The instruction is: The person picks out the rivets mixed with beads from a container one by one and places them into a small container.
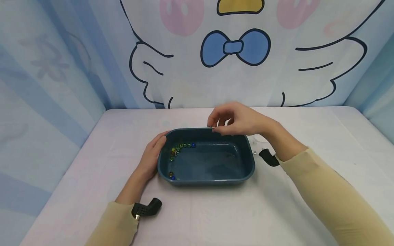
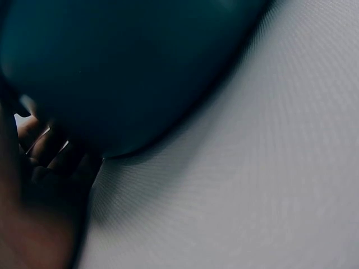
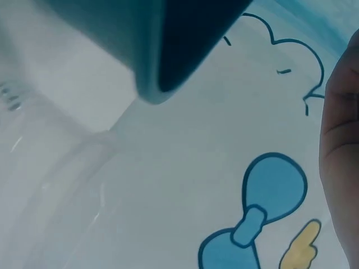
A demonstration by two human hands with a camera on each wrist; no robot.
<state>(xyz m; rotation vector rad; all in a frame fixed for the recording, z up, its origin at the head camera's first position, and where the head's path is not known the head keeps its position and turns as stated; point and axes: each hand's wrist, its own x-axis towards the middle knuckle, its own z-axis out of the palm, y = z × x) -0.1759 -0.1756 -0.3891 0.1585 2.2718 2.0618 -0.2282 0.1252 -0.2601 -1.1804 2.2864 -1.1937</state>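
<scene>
A dark teal basin [image 1: 204,181] sits on the table with several coloured glass marbles [image 1: 181,146] along its left side. My left hand [image 1: 152,155] rests against the basin's left outer wall, thumb near the rim; its fingers [image 2: 47,147] lie beside the wall in the left wrist view. Above the basin's far rim, my right hand [image 1: 235,119] pinches a tiny pale, shiny thing [image 1: 212,127] between thumb and fingertips. Its kind is too small to tell. In the right wrist view only an edge of the right hand [image 3: 342,140] shows, and the pinch is out of sight.
Right of the basin, partly hidden by the right arm, stands a clear container [image 1: 260,138]; its see-through wall [image 3: 73,168] fills the left of the right wrist view. A printed curtain [image 1: 235,82] hangs behind the table [image 1: 191,215]. Each wrist wears a black camera [image 1: 147,207].
</scene>
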